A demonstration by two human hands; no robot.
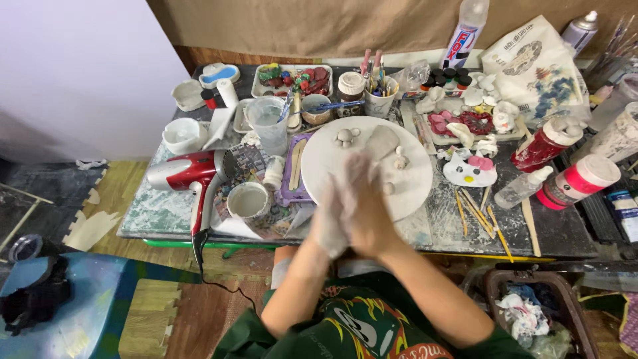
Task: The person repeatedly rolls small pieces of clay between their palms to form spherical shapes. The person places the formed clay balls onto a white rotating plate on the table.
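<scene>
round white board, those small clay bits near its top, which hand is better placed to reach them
Probably the right hand. Both hands are pressed together and motion-blurred over the round white board, but the right lies on top, further forward, nearer the clay bits. The left hand sits lower, near the board's front edge.
</scene>
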